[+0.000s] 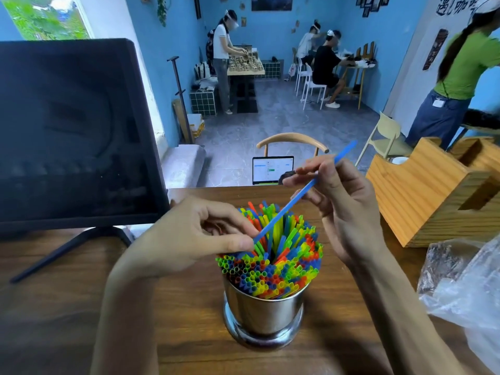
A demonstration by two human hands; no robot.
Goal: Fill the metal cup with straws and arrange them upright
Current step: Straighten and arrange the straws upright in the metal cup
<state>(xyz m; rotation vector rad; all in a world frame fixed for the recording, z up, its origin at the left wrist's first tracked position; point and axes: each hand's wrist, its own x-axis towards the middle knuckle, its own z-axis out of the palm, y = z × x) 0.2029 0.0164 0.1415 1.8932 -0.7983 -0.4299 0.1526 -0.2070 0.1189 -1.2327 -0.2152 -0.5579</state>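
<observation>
A shiny round metal cup (263,312) stands on a brown wooden table (67,307), packed with upright multicoloured plastic straws (273,255). A single long blue straw (303,193) is held slantwise above the cup, its long axis running from low beside the cup's left rim to high beyond its far right. The upper part is pinched by the right hand (338,201), above and right of the cup. The left hand (194,234), nearer the bundle, appears to pinch the lower tip; that contact is partly hidden.
</observation>
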